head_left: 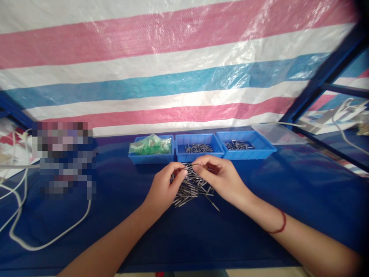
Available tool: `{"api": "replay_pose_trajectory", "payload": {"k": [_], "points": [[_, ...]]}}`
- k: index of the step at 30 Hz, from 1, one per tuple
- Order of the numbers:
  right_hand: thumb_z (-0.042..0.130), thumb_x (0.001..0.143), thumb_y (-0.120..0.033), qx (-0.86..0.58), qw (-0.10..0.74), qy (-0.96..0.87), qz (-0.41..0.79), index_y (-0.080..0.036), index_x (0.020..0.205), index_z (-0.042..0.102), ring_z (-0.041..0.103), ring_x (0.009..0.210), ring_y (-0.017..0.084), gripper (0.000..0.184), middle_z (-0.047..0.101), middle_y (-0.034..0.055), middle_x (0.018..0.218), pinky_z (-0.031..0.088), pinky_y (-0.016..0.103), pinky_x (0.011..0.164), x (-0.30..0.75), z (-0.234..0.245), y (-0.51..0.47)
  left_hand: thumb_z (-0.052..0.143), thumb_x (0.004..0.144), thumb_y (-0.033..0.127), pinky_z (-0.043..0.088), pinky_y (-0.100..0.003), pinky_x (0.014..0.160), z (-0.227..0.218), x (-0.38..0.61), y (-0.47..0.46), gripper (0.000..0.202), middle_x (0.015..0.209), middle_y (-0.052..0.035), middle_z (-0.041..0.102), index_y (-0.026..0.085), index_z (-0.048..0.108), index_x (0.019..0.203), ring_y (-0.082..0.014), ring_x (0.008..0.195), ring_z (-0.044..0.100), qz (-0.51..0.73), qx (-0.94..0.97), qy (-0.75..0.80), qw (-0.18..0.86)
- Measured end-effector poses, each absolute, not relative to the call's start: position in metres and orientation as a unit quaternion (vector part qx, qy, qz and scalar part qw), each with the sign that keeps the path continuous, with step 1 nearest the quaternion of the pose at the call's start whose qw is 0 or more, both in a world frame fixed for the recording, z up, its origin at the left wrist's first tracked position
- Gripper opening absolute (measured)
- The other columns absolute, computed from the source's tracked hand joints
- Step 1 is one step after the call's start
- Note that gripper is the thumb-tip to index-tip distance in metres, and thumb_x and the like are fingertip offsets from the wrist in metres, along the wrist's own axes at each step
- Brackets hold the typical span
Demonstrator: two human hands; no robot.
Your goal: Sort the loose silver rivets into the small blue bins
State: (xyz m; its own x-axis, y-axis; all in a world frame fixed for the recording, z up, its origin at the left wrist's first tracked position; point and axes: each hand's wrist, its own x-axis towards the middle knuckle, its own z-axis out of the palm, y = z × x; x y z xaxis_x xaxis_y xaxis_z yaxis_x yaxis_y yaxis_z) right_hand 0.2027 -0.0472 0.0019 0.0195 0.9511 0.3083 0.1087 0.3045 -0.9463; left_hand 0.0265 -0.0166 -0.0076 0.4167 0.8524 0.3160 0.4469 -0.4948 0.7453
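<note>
A heap of metal pins that look like blind rivets point(188, 190) lies on the blue table. Over its far side, my left hand point(165, 182) has thumb and index finger pinched together. My right hand point(217, 175) pinches in the same way, its fingertips close to those of the left. A thin dark rivet seems to span the small gap between both sets of fingertips; its ends are hidden by the fingers. One loose rivet point(212, 202) sticks out at the near right of the heap.
Behind the heap, a blue bin point(151, 158) holds green plastic bags point(151, 145); the middle bin point(198, 156) and right bin point(248, 154) hold more rivets. A clear lid point(278, 134) lies at right. White cables point(43, 246) and a blurred-out patch point(66, 161) are at left.
</note>
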Motion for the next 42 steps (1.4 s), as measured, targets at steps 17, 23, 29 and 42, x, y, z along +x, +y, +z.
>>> {"api": "replay_pose_trajectory", "payload": {"k": [17, 23, 29, 42], "points": [[0.051, 0.084, -0.022, -0.591, 0.411, -0.693, -0.044, -0.018, 0.08, 0.063, 0.056, 0.067, 0.016, 0.014, 0.064, 0.0044, 0.077, 0.042, 0.028, 0.065, 0.263, 0.02, -0.025, 0.046, 0.091, 0.033, 0.043, -0.026, 0.07, 0.003, 0.011, -0.001, 0.02, 0.088, -0.0017, 0.063, 0.02, 0.059, 0.097, -0.0142, 0.071, 0.055, 0.319, 0.817, 0.452, 0.163], [0.051, 0.082, -0.032, -0.757, 0.227, -0.601, -0.122, -0.018, 0.078, 0.065, 0.062, 0.07, 0.023, 0.02, 0.066, 0.0095, 0.079, 0.039, 0.029, 0.059, 0.303, 0.02, -0.019, 0.045, 0.09, 0.038, 0.044, -0.03, 0.079, -0.001, 0.002, 0.01, 0.028, 0.097, -0.0048, 0.064, 0.021, 0.064, 0.099, -0.0208, 0.089, 0.061, 0.209, 0.831, 0.507, 0.094], [0.048, 0.085, -0.035, -0.722, 0.251, -0.633, -0.126, -0.018, 0.083, 0.065, 0.062, 0.068, 0.021, 0.024, 0.067, 0.0075, 0.079, 0.037, 0.028, 0.057, 0.281, 0.024, -0.025, 0.044, 0.091, 0.041, 0.044, -0.029, 0.076, -0.002, 0.001, 0.012, 0.031, 0.098, -0.0059, 0.064, 0.022, 0.067, 0.1, -0.0216, 0.089, 0.062, 0.166, 0.847, 0.496, 0.095], [0.045, 0.09, -0.029, -0.572, 0.279, -0.771, 0.021, -0.019, 0.077, 0.063, 0.059, 0.065, 0.015, 0.025, 0.063, 0.0032, 0.072, 0.041, 0.028, 0.063, 0.237, 0.015, -0.038, 0.047, 0.09, 0.04, 0.041, -0.028, 0.069, -0.006, 0.003, 0.013, 0.028, 0.085, -0.0042, 0.063, 0.02, 0.066, 0.085, -0.0195, 0.08, 0.06, 0.175, 0.85, 0.488, 0.09]]}}
